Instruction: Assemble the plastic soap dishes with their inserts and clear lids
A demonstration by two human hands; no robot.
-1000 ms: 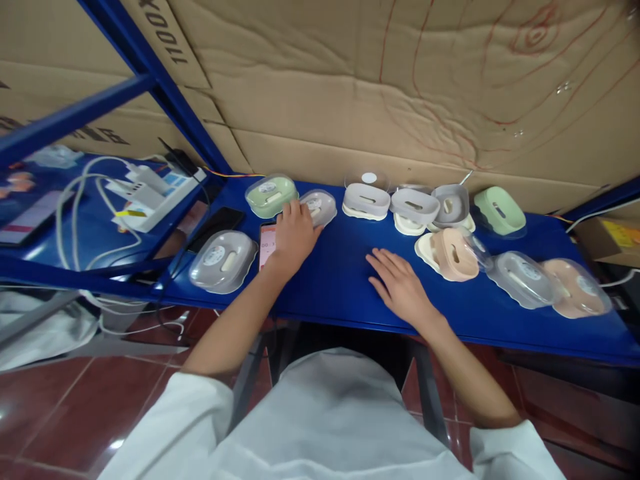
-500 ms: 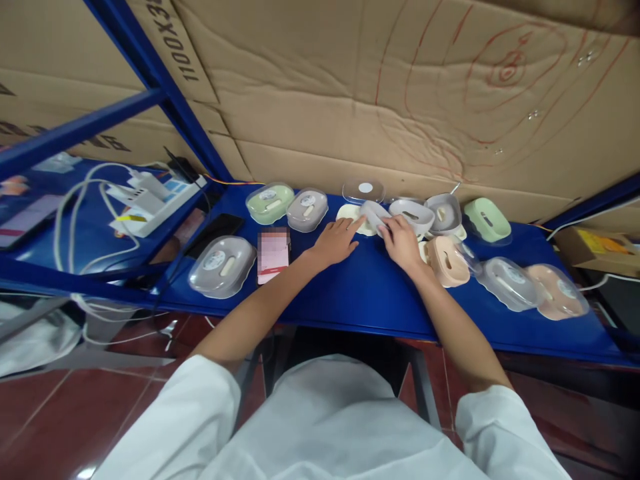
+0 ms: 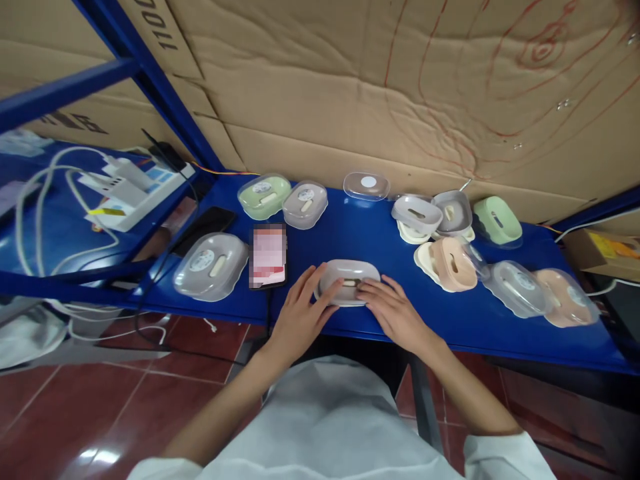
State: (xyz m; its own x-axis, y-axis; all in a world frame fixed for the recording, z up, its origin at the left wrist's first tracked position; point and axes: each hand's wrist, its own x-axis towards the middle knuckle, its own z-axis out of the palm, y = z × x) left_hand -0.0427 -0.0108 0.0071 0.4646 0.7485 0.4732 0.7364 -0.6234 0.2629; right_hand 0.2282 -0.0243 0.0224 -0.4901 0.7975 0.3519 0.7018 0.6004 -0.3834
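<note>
A light grey oval dish (image 3: pixel 350 272) with a slot in its middle lies near the front edge of the blue table, between my two hands. My left hand (image 3: pixel 306 308) grips its left end, the index finger reaching over the top toward the slot. On the right end, my right hand (image 3: pixel 393 308) rests with its fingers pressed together over the rim. A clear oval lid (image 3: pixel 367 187) with a white round sticker lies behind, near the cardboard. Another grey slotted dish (image 3: pixel 417 212) sits to the right on a cream piece.
Lidded boxes stand at the left, one green (image 3: pixel 264 197). A phone (image 3: pixel 269 257) lies by my left hand. Peach (image 3: pixel 459 265), green and grey dishes fill the right side. Cardboard (image 3: pixel 300 87) rises behind the table.
Both hands have come back toward the table's front edge, and the grey dish and a cream piece have left the back area. The view has shifted slightly.
</note>
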